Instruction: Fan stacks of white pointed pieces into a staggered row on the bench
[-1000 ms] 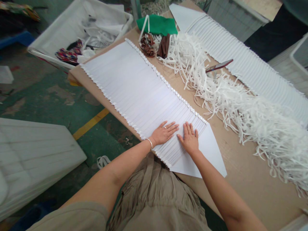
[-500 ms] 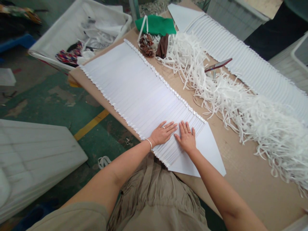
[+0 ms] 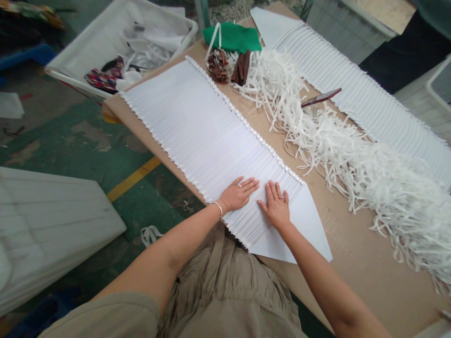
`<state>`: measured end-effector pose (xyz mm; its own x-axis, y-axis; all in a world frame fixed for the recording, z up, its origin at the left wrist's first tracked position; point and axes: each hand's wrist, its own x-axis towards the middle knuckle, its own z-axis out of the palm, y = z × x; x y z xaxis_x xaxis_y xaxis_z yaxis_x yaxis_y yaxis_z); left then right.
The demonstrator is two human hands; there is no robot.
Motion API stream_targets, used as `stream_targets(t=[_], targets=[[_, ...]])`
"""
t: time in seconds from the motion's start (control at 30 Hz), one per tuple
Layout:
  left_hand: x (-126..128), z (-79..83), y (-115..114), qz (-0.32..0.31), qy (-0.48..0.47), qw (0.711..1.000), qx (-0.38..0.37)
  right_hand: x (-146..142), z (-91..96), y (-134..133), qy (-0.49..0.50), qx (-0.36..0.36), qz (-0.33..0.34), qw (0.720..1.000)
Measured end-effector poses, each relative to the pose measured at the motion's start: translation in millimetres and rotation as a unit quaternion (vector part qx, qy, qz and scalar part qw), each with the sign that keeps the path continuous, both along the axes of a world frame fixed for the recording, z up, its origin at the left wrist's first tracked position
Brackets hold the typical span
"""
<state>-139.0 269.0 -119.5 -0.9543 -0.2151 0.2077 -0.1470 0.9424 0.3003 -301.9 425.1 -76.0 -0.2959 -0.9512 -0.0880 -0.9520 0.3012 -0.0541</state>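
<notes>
A long row of overlapping white sheets (image 3: pixel 183 122), like thin card or stiff fabric, lies fanned along the near side of the brown table (image 3: pixel 348 230). Small folded tabs line its far edge, and its near edge is jagged. My left hand (image 3: pixel 240 193) rests flat on the row, fingers stretched toward the right, a ring and a bracelet on it. Just right of it, my right hand (image 3: pixel 276 204) also lies flat, with its fingers pointing away from me. The pointed end of the last sheet sticks out beyond my right hand. Neither hand grasps anything.
A heap of white straps (image 3: pixel 352 150) runs along the table, with a phone-like slab (image 3: pixel 320 97) standing in it. Behind lies a second fanned row (image 3: pixel 338 61). Green cloth (image 3: pixel 232 37) sits at the far end, near a white bin (image 3: pixel 81 51) of scraps.
My right hand has slid slightly right and toward me, widening the gap to my left hand. The left hand stays nearly in place; the view has shifted a little.
</notes>
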Motion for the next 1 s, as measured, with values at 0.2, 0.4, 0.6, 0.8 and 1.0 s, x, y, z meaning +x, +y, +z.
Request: stream_targets(t=[0.2, 0.4, 0.6, 0.8, 1.0], targets=[[-1, 0.2, -2, 0.000, 0.001, 1.000, 0.007, -2, 0.6, 17, 0.005, 0.006, 0.003, 1.000], [25, -2.6, -11, 0.075, -0.008, 0.997, 0.013, -5, 5.7, 9, 0.005, -0.014, -0.015, 1.000], [41, -9.3, -8, 0.070, -0.035, 0.997, 0.004, 8, -7.8, -22, -0.013, -0.004, -0.022, 1.000], [38, -8.6, -7, 0.072, -0.035, 0.997, -0.002, 11, -11.4, -30, -0.004, 0.006, -0.022, 1.000], [38, -6.5, -7, 0.072, -0.024, 0.997, -0.003, 9, -11.3, -35, -0.003, 0.004, -0.013, 1.000]])
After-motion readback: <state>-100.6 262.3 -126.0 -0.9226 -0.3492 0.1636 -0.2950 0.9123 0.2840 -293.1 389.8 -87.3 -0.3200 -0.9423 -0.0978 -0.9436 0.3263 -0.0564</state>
